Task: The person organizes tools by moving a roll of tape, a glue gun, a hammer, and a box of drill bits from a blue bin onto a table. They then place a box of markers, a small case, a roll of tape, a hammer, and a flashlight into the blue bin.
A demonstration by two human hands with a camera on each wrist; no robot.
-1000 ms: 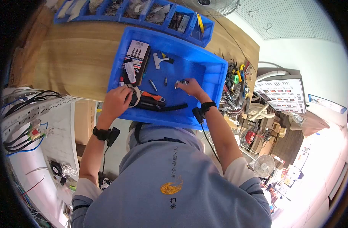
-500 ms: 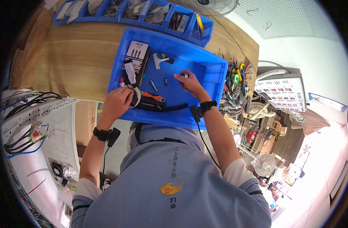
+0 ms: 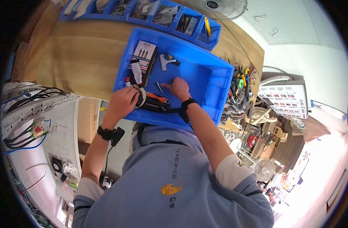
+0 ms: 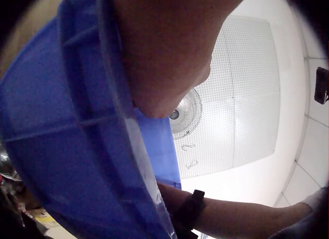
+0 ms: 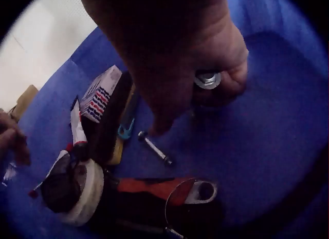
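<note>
A large blue bin [image 3: 204, 76] stands on the wooden bench [image 3: 78, 57]. My left hand [image 3: 123, 100] grips the bin's near left rim, beside a roll of white tape [image 3: 140, 97]; the left wrist view shows only palm and the bin wall [image 4: 61, 146]. My right hand [image 3: 175, 88] is inside the bin. In the right wrist view its curled fingers hold a small silver nut [image 5: 207, 79], and one finger points down toward a small bolt [image 5: 154, 148] lying on the bin floor.
In the bin also lie an orange and black tool [image 5: 169, 190], a printed box [image 3: 143, 57], a tube and a scraper [image 3: 168, 60]. A row of small blue parts bins [image 3: 151, 11] lines the bench's far edge. Loose hand tools [image 3: 238, 87] pile up right of the bin.
My right hand has moved left across the bin floor, from its middle right to the small bolts near the tape. My left hand has stayed on the rim.
</note>
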